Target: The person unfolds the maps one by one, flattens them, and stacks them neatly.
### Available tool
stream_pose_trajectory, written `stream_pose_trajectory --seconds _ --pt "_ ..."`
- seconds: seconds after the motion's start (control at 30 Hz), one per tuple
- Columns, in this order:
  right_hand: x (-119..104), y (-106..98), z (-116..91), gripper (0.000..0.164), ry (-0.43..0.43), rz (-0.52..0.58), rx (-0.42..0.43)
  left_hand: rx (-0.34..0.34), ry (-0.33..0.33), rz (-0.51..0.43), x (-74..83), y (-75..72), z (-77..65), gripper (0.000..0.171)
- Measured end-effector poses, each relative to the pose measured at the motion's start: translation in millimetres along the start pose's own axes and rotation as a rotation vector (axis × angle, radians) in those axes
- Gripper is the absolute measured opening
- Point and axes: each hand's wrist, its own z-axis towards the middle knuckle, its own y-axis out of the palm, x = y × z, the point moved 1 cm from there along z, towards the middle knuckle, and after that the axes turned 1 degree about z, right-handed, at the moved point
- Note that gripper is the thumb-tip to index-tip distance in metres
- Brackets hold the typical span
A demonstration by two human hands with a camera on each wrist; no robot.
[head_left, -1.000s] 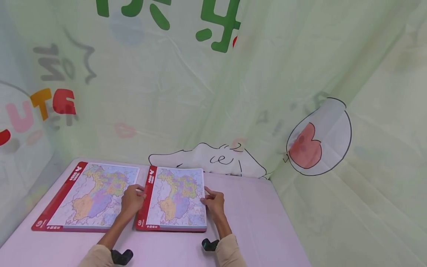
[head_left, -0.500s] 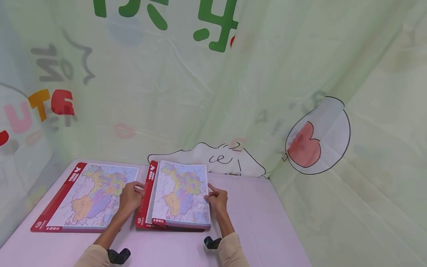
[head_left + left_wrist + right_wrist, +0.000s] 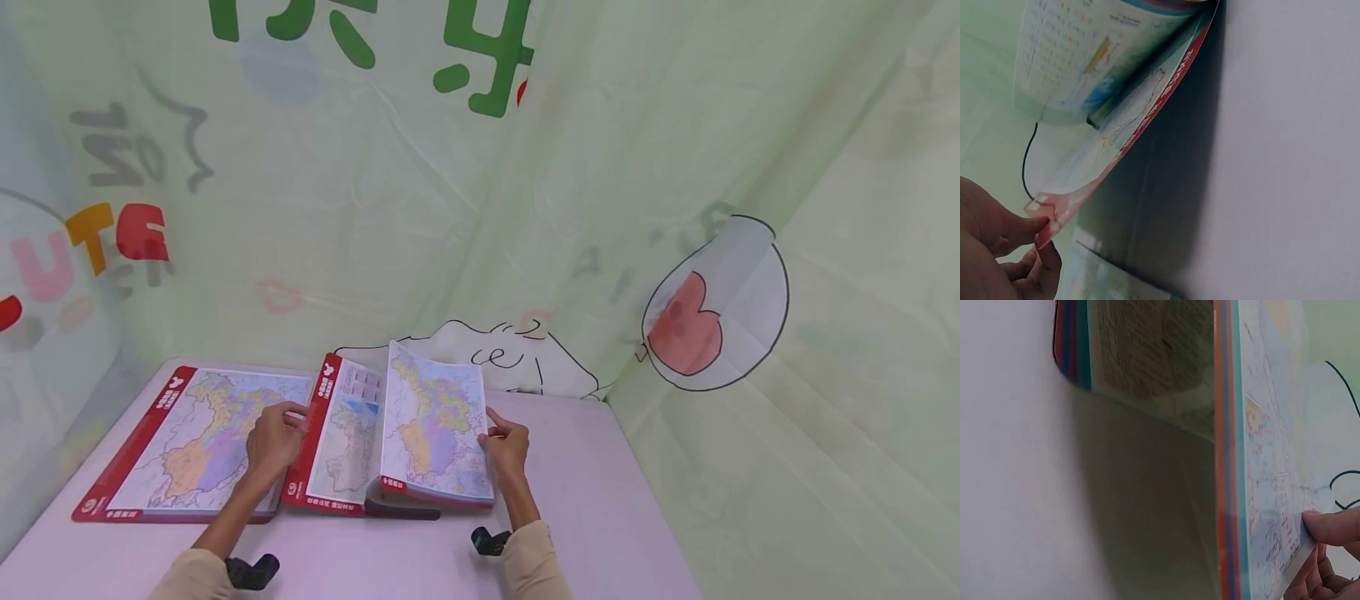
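Note:
A folded glossy map (image 3: pixel 435 425) is spread between both hands on the pink table. My left hand (image 3: pixel 273 437) pinches its red-bordered left edge (image 3: pixel 311 433) between thumb and fingers, also plain in the left wrist view, where the edge lifts off the table. With its thumb on top, my right hand (image 3: pixel 508 450) pinches the right edge of the colourful front panel, which tilts up. An inner panel (image 3: pixel 347 450) with a pale map shows between the two edges. In the right wrist view striped panel edges (image 3: pixel 1229 487) curve over a shadowed gap, near the right hand (image 3: pixel 1329 550).
A second red-bordered map (image 3: pixel 202 450) lies flat to the left, partly under the left hand and forearm. A printed curtain (image 3: pixel 315 208) hangs behind the table (image 3: pixel 585 483). Each wrist carries a black camera mount (image 3: pixel 253 572).
The hands have moved apart, the left leftward and the right rightward. The front panel has shifted right and tilted up, uncovering the inner panel of the folded map.

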Motion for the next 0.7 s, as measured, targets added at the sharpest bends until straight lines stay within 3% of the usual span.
stream_pose_trajectory --seconds 0.3,0.7 --pt "-6 -18 0 0.063 -0.025 -0.01 0.034 0.006 -0.031 0.042 -2.2 -20.3 1.3 0.025" --pt "-16 -52 -3 0.059 0.045 -0.086 0.128 0.042 -0.057 0.076 -16.2 -57.1 5.2 0.034"
